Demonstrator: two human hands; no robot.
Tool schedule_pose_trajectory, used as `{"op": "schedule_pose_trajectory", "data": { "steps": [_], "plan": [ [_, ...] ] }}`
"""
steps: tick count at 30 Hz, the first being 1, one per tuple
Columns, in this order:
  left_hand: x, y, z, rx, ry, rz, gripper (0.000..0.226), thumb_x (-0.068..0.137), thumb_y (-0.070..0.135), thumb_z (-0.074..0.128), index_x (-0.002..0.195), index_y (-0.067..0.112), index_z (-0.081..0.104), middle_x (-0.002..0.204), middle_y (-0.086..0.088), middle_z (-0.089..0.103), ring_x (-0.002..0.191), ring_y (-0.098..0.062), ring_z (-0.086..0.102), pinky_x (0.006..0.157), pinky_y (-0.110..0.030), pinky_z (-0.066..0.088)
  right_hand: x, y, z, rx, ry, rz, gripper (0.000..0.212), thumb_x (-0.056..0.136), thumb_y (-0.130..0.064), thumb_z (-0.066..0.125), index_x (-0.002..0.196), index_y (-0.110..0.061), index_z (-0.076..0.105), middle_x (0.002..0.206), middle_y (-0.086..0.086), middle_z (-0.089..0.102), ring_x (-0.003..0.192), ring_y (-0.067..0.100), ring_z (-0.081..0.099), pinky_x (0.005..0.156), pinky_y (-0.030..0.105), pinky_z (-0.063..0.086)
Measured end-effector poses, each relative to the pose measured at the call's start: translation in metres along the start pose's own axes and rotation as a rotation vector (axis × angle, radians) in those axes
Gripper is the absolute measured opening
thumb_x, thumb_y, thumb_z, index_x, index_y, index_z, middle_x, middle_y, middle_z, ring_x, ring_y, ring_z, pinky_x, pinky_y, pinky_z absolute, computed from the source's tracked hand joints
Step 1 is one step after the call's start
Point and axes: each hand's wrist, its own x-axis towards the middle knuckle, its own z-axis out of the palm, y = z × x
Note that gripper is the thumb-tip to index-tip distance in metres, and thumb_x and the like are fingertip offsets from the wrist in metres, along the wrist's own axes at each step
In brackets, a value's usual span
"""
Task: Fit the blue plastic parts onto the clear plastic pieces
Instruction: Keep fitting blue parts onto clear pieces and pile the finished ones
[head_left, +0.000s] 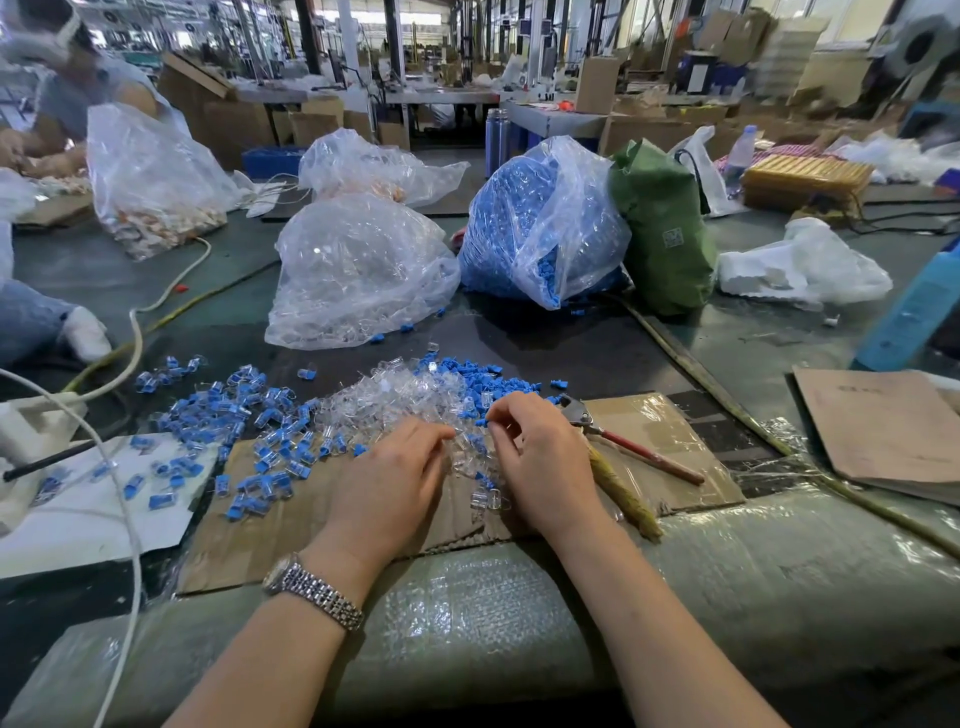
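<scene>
Right hand pinches a blue plastic part at its fingertips; left hand, fingers curled, rests on the clear plastic pieces, whether gripping one I cannot tell. Likely mid-fit. Finished pieces heaped left, loose blue parts just beyond: sorted for reach. Cardboard sheet covers the desk; supply bags behind, cluttered workshop beyond.

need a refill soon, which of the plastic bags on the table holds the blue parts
The bag right of centre, beside the green bag; the others hold clear or pale pieces.
</scene>
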Motion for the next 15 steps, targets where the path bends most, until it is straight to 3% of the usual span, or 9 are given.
{"op": "schedule_pose_trajectory", "data": {
  "steps": [4,7,11,15],
  "plan": [
    [0.0002,-0.0012,0.0003,-0.004,-0.016,-0.008,0.021,0.100,0.035,0.059,0.119,0.030,0.065,0.113,0.015,0.060,0.089,0.003,0.054,0.063,-0.007,0.040,-0.0007,-0.0006,-0.0008,-0.005,-0.007,0.003,0.006,0.096,-0.017,0.064,0.096,-0.022,0.060,0.091,-0.010,0.057,0.084,0.006,0.047,0.071,0.008,0.034],
    [-0.0012,-0.0001,-0.0021,-0.040,0.016,-0.029,0.015,0.099,0.036,0.060,0.111,0.029,0.067,0.109,0.016,0.061,0.085,0.000,0.058,0.064,-0.010,0.045,-0.0008,-0.0006,-0.0003,-0.002,-0.011,0.000,0.006,0.096,-0.017,0.063,0.096,-0.022,0.060,0.091,-0.010,0.056,0.084,0.006,0.047,0.072,0.010,0.035],
    [-0.0021,0.0026,-0.0023,-0.076,0.061,-0.019,0.011,0.098,0.027,0.063,0.108,0.026,0.069,0.116,0.015,0.058,0.062,0.002,0.051,0.056,-0.011,0.044,-0.0003,-0.0009,0.0004,0.001,-0.012,0.003,0.005,0.097,-0.018,0.062,0.096,-0.023,0.059,0.091,-0.010,0.057,0.085,0.007,0.048,0.072,0.017,0.036],
    [-0.0004,0.0008,-0.0036,-0.170,0.123,-0.038,0.007,0.096,0.016,0.065,0.099,0.021,0.070,0.103,0.007,0.066,0.079,-0.001,0.058,0.069,-0.008,0.041,0.0002,-0.0015,0.0004,0.014,-0.023,0.001,0.007,0.097,-0.018,0.061,0.095,-0.024,0.058,0.090,-0.011,0.055,0.085,0.007,0.048,0.073,0.020,0.038]
  ]
}}
